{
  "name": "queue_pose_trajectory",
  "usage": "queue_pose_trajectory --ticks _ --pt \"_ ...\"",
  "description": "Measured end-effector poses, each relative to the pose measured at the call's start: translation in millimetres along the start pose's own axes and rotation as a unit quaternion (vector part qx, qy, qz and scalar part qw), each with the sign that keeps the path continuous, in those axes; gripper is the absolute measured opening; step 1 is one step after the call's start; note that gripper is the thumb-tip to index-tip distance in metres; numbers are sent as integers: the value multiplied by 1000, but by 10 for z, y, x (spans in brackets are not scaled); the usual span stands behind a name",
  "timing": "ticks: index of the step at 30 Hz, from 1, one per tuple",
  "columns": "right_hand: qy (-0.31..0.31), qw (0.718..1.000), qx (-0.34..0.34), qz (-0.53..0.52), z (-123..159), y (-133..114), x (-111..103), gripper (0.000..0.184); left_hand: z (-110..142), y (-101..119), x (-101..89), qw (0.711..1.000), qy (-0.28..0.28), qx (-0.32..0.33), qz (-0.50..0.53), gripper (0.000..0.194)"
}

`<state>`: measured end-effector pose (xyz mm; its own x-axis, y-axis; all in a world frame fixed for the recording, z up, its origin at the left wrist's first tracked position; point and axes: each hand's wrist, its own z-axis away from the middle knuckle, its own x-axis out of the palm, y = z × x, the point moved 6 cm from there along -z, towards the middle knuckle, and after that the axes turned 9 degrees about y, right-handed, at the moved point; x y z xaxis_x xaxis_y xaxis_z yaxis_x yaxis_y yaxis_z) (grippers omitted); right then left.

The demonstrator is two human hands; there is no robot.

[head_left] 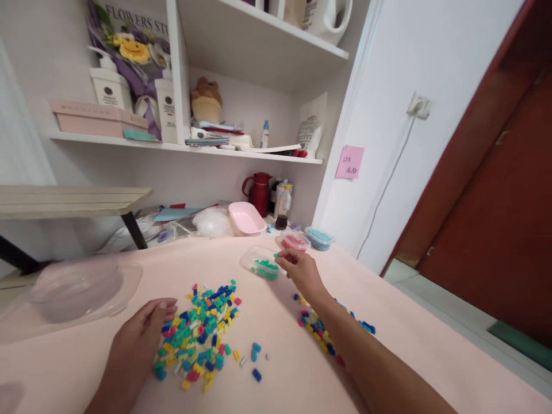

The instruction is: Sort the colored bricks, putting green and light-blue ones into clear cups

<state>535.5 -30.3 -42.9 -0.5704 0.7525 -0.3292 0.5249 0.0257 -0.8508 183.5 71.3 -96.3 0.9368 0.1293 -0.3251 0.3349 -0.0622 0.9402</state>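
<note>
Plastic building bricks in mixed colours (202,328) lie in a loose heap in the lower middle of the frame, spread on a pale pink tabletop (280,328). At the far left, a clear plastic container (81,282) sits below a wooden slatted board (69,200). Next comes the left hand (144,330), lower left, beside the heap's left edge, its fingers loosely curled; whether it grips anything I cannot tell. Right of the heap, a few stray bricks (256,352) lie apart from it. Near the centre stands a clear tub (246,260) with green bricks (266,268) gathered in its right part, and behind it a pink plastic basin (247,217). At that tub's right side, the right hand (301,271) pinches a single green brick (276,255) between thumb and fingertips. Just behind are a tub of red bricks (294,241) and, to its right, a tub of light blue bricks (319,237). A second mixed heap (317,332) lies right of centre, partly hidden under the right forearm.

The step in hand looks like sorting by colour, with the green brick brought to its match. The next move would call for centring it over the tub, then parting the fingertips.
</note>
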Motion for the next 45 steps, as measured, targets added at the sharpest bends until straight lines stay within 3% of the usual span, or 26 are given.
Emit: queue_pose_trajectory --ticks 6,9,13,16,23,27,29,33,38,45 --pt "7 999 -9 33 -78 123 -20 34 5 41 -13 1000 9 9 8 43" --pt "-12 991 -30 132 -26 70 -27 32 15 64 -19 1000 13 14 8 41" --pt "-94 932 -69 343 88 31 95 29 20 70 -33 1000 18 25 1 39" --pt "-121 912 -80 383 145 9 164 25 23 72 -43 999 21 25 -1 38" --pt "-133 911 -82 382 227 -45 150 19 21 49 -14 1000 12 -3 19 42" --pt "-122 916 -102 370 314 -175 98 35 22 70 -20 1000 17 22 8 42" --pt "-117 933 -121 318 370 -290 77 41 26 67 -28 999 21 23 9 42" --pt "-178 960 -154 155 527 -452 157 26 36 63 -43 999 30 24 19 41" --pt "-286 921 -259 50 803 -469 412 29 48 54 -32 999 26 35 15 40" --pt "-355 871 -339 22 1071 -543 587 25 42 -15 -2 998 24 46 26 39"
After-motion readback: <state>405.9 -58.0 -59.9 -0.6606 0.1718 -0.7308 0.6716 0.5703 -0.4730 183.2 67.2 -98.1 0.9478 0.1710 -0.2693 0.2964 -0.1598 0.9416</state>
